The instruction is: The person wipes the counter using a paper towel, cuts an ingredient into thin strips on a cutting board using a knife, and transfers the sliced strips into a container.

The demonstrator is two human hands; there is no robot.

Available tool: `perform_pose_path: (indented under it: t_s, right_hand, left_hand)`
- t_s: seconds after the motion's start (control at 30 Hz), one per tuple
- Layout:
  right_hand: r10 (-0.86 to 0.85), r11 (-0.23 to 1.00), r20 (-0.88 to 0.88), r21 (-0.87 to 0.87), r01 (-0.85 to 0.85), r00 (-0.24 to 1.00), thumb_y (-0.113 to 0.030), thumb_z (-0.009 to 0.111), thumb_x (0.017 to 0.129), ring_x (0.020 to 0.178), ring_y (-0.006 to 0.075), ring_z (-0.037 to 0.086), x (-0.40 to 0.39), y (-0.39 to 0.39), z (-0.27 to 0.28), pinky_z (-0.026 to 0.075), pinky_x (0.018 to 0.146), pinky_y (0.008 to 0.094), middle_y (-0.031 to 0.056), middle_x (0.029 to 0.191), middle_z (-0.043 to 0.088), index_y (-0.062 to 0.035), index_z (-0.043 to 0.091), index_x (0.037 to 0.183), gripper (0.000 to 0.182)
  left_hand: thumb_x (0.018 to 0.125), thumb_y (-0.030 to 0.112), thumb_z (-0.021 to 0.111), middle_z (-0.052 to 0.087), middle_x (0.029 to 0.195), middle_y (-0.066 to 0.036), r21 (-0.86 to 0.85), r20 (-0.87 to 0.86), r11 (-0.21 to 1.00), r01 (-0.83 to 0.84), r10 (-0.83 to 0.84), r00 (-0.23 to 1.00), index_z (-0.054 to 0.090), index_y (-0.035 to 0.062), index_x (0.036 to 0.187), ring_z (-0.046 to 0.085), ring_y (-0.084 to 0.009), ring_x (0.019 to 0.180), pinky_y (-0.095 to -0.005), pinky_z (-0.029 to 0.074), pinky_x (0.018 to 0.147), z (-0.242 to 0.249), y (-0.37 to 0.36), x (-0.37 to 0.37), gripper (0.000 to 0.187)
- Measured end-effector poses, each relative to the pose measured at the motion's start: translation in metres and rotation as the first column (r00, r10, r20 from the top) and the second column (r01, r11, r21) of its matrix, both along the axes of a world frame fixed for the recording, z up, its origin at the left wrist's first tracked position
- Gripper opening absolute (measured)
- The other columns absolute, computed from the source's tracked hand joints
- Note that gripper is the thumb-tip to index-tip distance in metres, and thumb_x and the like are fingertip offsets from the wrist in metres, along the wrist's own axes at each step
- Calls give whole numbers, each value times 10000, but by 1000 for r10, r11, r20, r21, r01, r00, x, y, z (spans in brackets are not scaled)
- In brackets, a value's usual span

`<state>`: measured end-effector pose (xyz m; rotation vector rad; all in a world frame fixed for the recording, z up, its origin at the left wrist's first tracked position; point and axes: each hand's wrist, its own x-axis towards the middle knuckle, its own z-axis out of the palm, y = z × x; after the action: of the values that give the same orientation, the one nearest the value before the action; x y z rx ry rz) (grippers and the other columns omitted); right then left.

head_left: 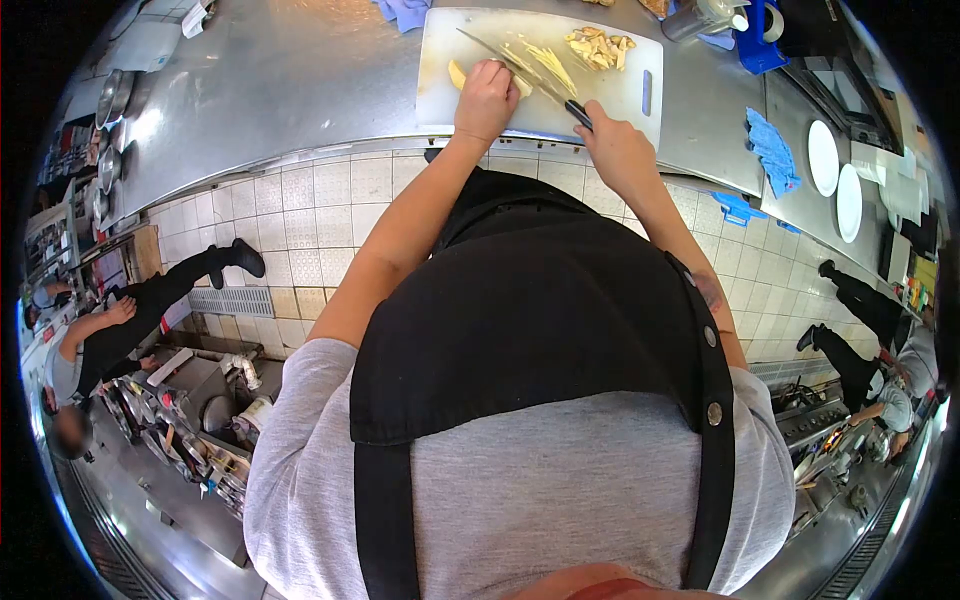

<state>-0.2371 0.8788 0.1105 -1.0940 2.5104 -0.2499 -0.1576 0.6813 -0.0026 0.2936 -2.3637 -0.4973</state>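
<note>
A white cutting board [450,105] lies on the steel counter. My right hand [617,146] is closed round the black handle of a knife [549,90], whose blade points up and left across the board. Fingers curled, my left hand [487,100] presses on a pale yellow piece [522,86] beside the blade. Another yellow piece [457,74] shows left of that hand. Thin yellow strips [550,66] lie just beyond the blade, and a pile of irregular yellow-brown pieces [600,48] is at the board's upper right.
A clear container [692,20] and a blue holder [762,40] stand right of the board. Farther right are a blue cloth [771,152] and white oval plates [822,158]. Metal bowls [112,165] are at far left. Other people are at both sides of the room.
</note>
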Motion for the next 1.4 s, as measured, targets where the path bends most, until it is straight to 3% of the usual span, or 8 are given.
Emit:
perform_pose_path:
  t_s: [0.37,0.47,0.67,0.77,1.17,1.4]
  right_hand:
    - [-3,1000,92,2,3,996,-298,541,979,784,464,643,3,31,-22,488,685,561,236,803,661,-74,447,1074,261]
    - [17,994,111,-108,-4,994,-289,555,969,796,465,646,-1,16,-46,493,692,562,238,817,665,-76,443,1078,264]
    - [48,989,-22,-136,-51,999,-307,566,963,746,465,647,-8,-19,-50,500,638,554,230,788,667,-82,442,1067,277]
    - [59,996,-87,-57,-64,994,-320,549,970,738,458,652,-13,-23,-22,504,629,549,228,787,671,-95,447,1068,266]
    - [-16,1000,117,29,12,993,-308,538,983,788,456,644,5,33,2,487,685,550,238,807,663,-69,463,1078,267]
    - [-6,1000,97,-30,9,995,-287,560,969,788,462,645,3,21,-34,490,679,564,241,812,663,-72,453,1083,266]
  left_hand:
    - [712,1,673,605,913,-127,15,-82,1000,4,-3,997,625,-5,823,590,-315,926,-395,512,824,0,1,-4,121]
    - [712,3,673,602,904,-128,3,-88,1000,5,-5,996,622,-4,812,590,-316,922,-396,513,820,-1,-1,-3,112]
    - [707,6,673,596,891,-132,3,-82,1000,-2,2,997,617,0,801,593,-319,918,-399,515,817,-2,0,-3,110]
    - [705,7,675,595,891,-135,-2,-61,1000,-1,1,998,616,2,800,596,-318,918,-398,516,817,-1,0,-2,112]
    - [705,6,674,601,909,-128,34,-66,999,3,-1,998,622,4,822,598,-312,914,-396,516,815,-2,-1,-1,129]
    - [705,7,669,605,912,-126,16,-94,1000,9,-8,996,622,1,821,595,-315,909,-396,514,810,-2,-1,-3,126]
